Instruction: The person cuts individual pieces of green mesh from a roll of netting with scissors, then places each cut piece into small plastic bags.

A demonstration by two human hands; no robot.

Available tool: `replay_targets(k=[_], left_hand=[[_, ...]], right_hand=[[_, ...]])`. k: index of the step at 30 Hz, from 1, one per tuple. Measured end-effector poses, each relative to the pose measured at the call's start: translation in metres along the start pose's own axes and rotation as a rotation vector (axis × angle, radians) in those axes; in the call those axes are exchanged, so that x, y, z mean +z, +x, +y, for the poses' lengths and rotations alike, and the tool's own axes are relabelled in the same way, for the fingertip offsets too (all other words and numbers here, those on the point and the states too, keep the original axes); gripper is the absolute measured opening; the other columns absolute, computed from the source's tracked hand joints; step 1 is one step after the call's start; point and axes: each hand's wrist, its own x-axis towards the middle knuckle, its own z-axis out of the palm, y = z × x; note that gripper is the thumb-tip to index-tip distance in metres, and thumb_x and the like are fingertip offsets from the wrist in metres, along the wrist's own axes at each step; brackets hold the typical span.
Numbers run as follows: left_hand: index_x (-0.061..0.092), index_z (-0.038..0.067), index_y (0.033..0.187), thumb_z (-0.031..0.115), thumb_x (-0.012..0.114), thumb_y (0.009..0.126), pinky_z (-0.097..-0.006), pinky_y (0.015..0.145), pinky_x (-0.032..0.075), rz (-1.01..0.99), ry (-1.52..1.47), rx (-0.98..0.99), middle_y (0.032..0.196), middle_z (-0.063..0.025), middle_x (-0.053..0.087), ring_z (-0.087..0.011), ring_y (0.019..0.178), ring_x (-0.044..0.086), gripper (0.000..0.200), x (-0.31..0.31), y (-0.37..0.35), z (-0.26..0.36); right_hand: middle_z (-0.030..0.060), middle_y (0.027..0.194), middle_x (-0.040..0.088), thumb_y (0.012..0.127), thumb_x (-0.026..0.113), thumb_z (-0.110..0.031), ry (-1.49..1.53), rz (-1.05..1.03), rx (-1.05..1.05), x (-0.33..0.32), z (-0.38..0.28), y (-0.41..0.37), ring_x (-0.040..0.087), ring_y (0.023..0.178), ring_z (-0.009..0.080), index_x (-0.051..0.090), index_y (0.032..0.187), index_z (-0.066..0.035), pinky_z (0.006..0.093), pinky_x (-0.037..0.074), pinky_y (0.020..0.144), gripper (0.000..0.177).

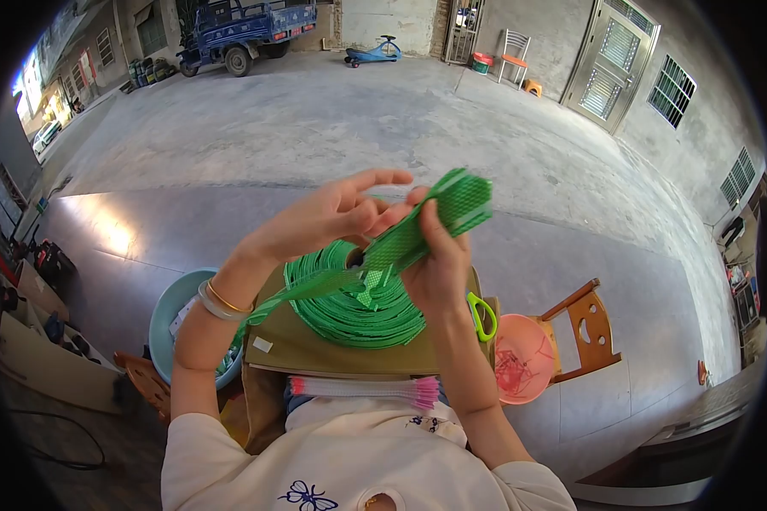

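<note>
My right hand (439, 268) is closed on a folded bundle of green mesh strip (462, 194), thumb on its near side. My left hand (337, 213) is at the bundle's left side, index finger stretched out and the other fingers loosely bent near the mesh; its thumb is hidden. From the bundle, a loose length of strip runs down to the left, passing behind my left forearm. Below my hands lies a large coil of green mesh strip (358, 319) on an olive-brown table top (268, 341).
Green-handled scissors (483, 317) lie at the table's right edge. Pink-tipped sticks (362, 387) lie across its front. A pink bowl (527, 341) sits by a wooden chair (590, 332) on the right; a blue basin (164, 319) stands left. A blue three-wheeled truck (247, 32) is parked far off.
</note>
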Motion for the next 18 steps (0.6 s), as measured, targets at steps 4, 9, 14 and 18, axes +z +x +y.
replay_targets(k=[4,9,14,18], left_hand=[[0.049,-0.005,0.118,0.021,0.064,0.084,-0.0228,0.074,0.047,-0.261,0.012,-0.198,0.096,-0.0088,0.064,-0.0114,0.082,0.061,0.045,-0.012,-0.021,-0.021],[0.056,-0.005,0.105,0.01,0.064,0.082,-0.024,0.076,0.048,-0.251,0.032,-0.35,0.095,-0.0111,0.065,-0.014,0.082,0.063,0.029,-0.008,-0.042,-0.021],[0.063,-0.004,0.089,0.008,0.065,0.08,-0.0241,0.078,0.047,-0.044,0.123,-0.42,0.096,-0.0132,0.065,-0.015,0.086,0.063,0.015,-0.003,-0.053,0.008],[0.067,-0.003,0.082,0.006,0.069,0.074,-0.0304,0.087,0.045,0.188,0.203,-0.131,0.112,-0.0204,0.058,-0.0227,0.103,0.058,0.013,-0.009,-0.056,0.01]], right_hand=[[0.0223,0.108,0.056,0.096,0.036,-0.017,0.092,0.172,-0.271,-0.01,-0.052,0.007,0.055,0.103,0.0328,0.04,0.118,0.005,0.0432,0.044,0.093,0.032],[0.0242,0.122,0.047,0.096,0.034,-0.014,-0.018,0.343,-0.337,-0.037,-0.095,0.009,0.048,0.114,0.034,0.039,0.119,0.008,0.0446,0.04,0.099,0.032],[0.0238,0.122,0.047,0.096,0.033,-0.012,-0.078,0.512,-0.271,-0.074,-0.081,0.011,0.049,0.113,0.0333,0.04,0.117,0.008,0.044,0.041,0.099,0.03],[0.0211,0.115,0.053,0.096,0.035,-0.014,-0.078,0.637,-0.184,-0.085,-0.048,0.014,0.054,0.105,0.0301,0.043,0.115,0.007,0.0418,0.045,0.092,0.029]])
